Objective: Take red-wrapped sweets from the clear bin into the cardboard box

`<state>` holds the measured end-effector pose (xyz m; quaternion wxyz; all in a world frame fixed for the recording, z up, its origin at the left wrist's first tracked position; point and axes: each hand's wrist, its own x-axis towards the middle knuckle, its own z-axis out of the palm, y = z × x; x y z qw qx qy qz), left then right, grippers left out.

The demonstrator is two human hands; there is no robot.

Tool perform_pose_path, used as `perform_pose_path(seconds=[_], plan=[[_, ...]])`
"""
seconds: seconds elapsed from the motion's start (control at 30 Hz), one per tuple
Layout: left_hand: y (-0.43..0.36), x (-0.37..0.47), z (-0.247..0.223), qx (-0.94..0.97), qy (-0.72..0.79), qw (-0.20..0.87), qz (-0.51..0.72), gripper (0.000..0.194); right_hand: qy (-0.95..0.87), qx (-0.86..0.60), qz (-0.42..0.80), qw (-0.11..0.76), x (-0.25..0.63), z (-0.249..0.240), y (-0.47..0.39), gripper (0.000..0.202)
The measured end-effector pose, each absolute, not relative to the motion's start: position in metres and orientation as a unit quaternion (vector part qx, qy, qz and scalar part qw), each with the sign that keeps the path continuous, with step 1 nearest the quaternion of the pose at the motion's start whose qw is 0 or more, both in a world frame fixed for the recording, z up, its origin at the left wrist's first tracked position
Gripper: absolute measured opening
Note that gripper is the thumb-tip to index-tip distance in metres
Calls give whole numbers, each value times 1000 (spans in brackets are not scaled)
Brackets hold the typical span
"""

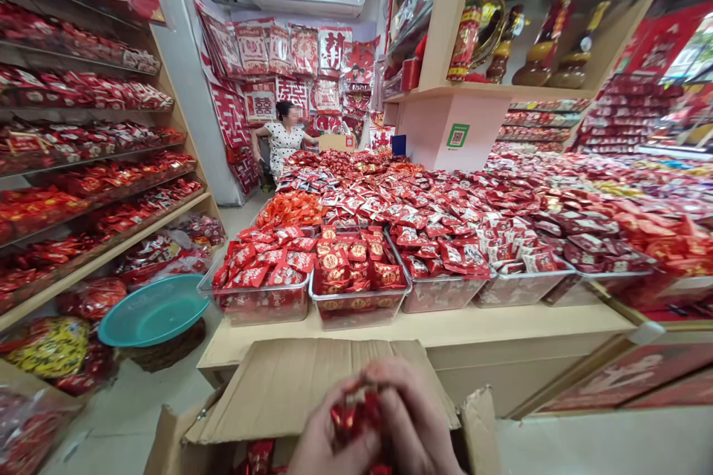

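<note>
Both hands are together at the bottom centre, above an open cardboard box (312, 378). My left hand (328, 434) and my right hand (415, 415) are closed round red shiny wrapped packets (356, 415), somewhat blurred by motion. More red packets (260, 454) show inside the box, partly hidden by its raised flap and my hands. Just beyond the box, clear plastic bins stand on a pale wooden counter (445, 334); one bin (359, 312) holds red packets with gold print, and the bin to its left (261, 304) holds red and white ones.
A teal basin (156, 312) sits on a basket at the left, beside bagged goods (50, 347). Shelves of red packets (83, 145) line the left wall. A pillar (440, 126) rises from the display. Behind the counter stands a person (283, 141) in a dotted top.
</note>
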<state>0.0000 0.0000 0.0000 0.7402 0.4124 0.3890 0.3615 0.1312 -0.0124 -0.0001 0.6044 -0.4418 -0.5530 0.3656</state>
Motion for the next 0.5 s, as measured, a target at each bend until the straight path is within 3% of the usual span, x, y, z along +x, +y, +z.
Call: perform_pose_path(seconds=[0.1,0.17,0.27,0.5], plan=[[18,6,15,371,391,730,420,40,-505,-446,314,669,135,12,16,24],[29,7,20,347,393,716,460,30,-482,-460,348,659,138,10,27,27],[40,5,21,326,366,718,495,28,-496,-433,434,615,140,-1,34,36],[55,9,14,323,383,707,499,29,-391,-395,540,633,140,-14,48,21]])
